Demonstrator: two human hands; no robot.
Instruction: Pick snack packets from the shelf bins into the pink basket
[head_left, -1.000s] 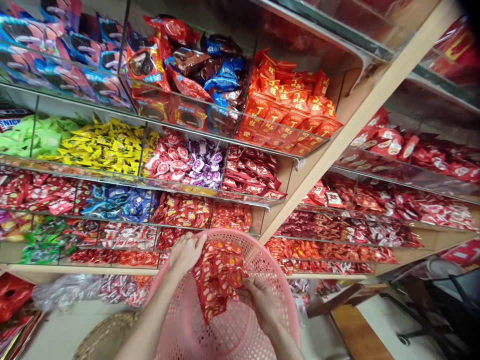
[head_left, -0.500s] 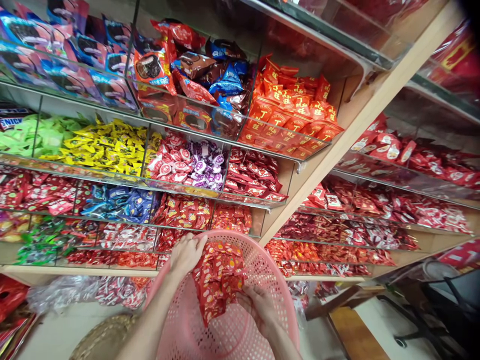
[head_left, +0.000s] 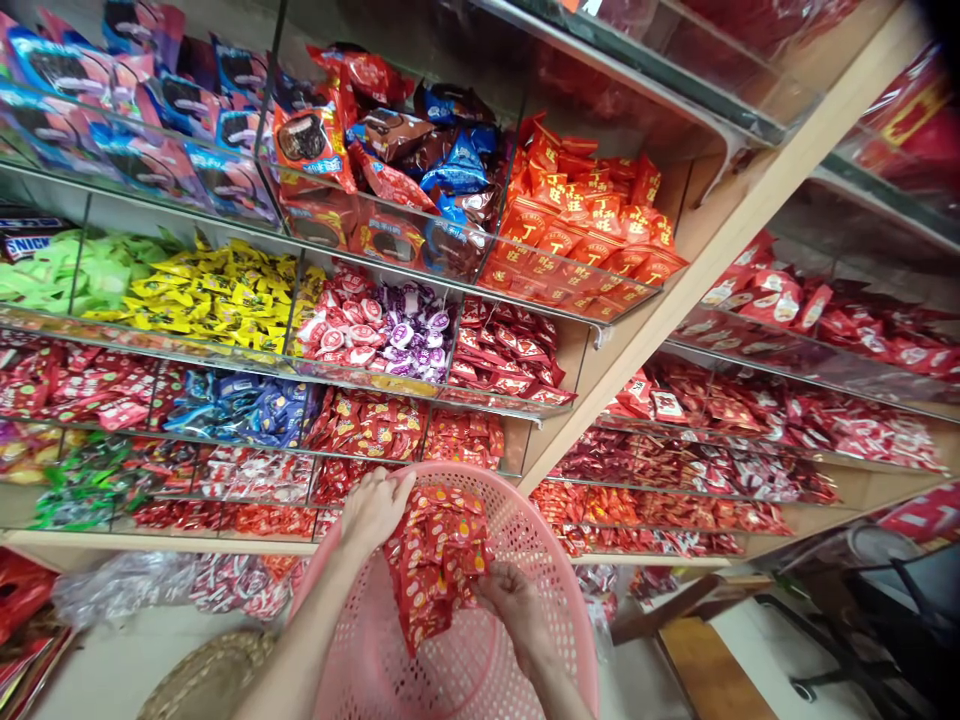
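A pink perforated plastic basket (head_left: 559,570) is in front of me, tilted so that I look into it. My left hand (head_left: 377,508) is closed over its upper left rim, with the thumb beside a bunch of red candy packets (head_left: 439,570). These packets have orange and pale spots and lie together inside the basket against its far side. At their right edge, my right hand (head_left: 514,605) reaches into the basket, fingers pinched on a packet. Its fingertips are partly hidden, and whether the packets are joined I cannot tell.
Glass-fronted shelves (head_left: 375,380) of wrapped sweets rise right behind the basket. A wooden upright (head_left: 645,330) divides them from more shelves on the right. On the floor stand a woven basket (head_left: 206,675), a wooden stool (head_left: 709,665) and a chair with a castor (head_left: 802,688).
My right hand has shifted very slightly at the packets' edge. The basket, the packets and my left hand stay almost where they were.
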